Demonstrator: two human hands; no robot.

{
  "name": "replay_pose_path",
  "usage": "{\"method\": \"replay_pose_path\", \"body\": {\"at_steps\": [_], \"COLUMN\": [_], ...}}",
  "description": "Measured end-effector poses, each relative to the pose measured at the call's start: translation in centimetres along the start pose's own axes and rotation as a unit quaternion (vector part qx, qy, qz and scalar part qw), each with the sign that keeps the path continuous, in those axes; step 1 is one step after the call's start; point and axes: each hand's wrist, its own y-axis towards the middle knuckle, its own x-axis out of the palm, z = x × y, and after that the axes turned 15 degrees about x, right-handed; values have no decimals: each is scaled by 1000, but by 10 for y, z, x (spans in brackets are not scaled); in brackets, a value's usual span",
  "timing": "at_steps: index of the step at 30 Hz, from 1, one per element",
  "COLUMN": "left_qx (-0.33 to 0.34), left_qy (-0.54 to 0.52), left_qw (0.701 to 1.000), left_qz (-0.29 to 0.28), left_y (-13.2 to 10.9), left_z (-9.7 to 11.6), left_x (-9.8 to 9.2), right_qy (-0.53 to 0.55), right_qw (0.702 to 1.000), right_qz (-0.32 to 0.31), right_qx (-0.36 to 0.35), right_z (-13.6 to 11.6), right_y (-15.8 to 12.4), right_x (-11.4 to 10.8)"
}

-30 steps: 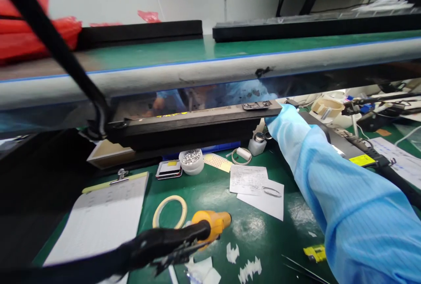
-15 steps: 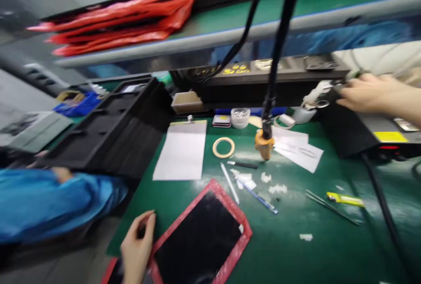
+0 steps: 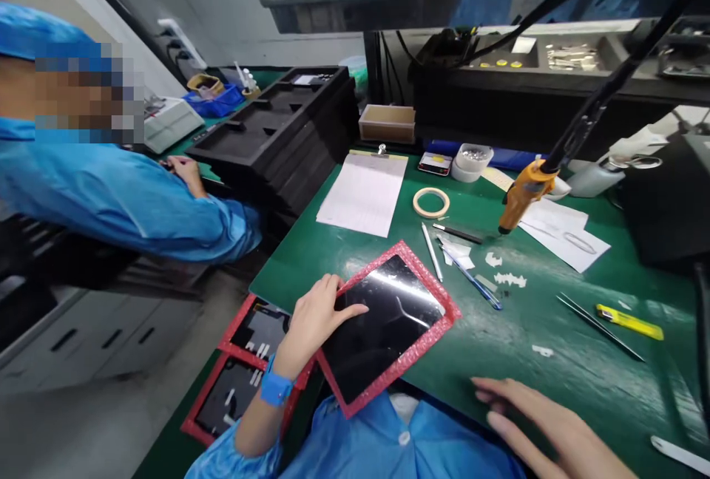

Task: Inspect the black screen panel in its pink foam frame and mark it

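Note:
My left hand (image 3: 315, 320) rests on the left corner of a black tablet (image 3: 382, 327) lying in a red bubble-wrap sleeve (image 3: 438, 331) at the near edge of the green mat (image 3: 555, 316). Its fingers are spread on the glass and it wears a blue wrist strap (image 3: 274, 388). My right hand (image 3: 546, 427) lies flat and open on the mat at the lower right, holding nothing. Two more tablets in red sleeves (image 3: 244, 368) sit lower down to the left of my left arm.
A person in blue (image 3: 122, 198) works at the left beside stacked black foam trays (image 3: 277, 131). On the mat lie a clipboard (image 3: 363, 192), tape ring (image 3: 431, 202), pens (image 3: 466, 276), tweezers (image 3: 599, 326) and a yellow knife (image 3: 629, 321). An orange-tipped screwdriver (image 3: 521, 198) hangs on its cable.
The view swung down and left from the shelf to the mat. My right hand came back from the black unit at the right. My left hand moved onto the tablet.

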Motion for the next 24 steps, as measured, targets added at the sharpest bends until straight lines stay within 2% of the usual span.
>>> {"method": "replay_pose_path", "body": {"at_steps": [3,6,7,9,10,12,16,20,21,22,24], "left_qx": [-34,-80,-102,-173,-206,-252,-299,-389,-403,-409,-402], "left_qy": [23,39,29,-64,-141,-273,-435,-594,-615,-626,-632], "left_qw": [999,996,994,978,955,905,832,688,662,650,650], "left_qz": [-8,-9,5,102,161,206,169,152,145,137,125], "left_y": [-23,-58,-70,-91,-99,-112,-120,-118,-117,-116,-115], "left_z": [1,10,15,26,31,40,55,65,66,67,66], "left_x": [5,15,20,33,41,54,67,67,66,66,66], "right_qy": [24,18,13,1,-7,-17,-35,-39,-38,-36,-24], "right_qw": [998,993,993,992,992,991,987,981,981,981,982], "right_qz": [55,106,113,121,125,129,158,188,189,190,184], "right_qx": [36,46,40,22,16,9,17,23,19,17,14], "right_z": [-17,-25,-27,-29,-30,-31,-29,-25,-24,-23,-21], "right_y": [16,32,36,42,44,47,52,56,57,57,57], "right_x": [42,74,82,95,100,107,114,118,118,118,117]}}
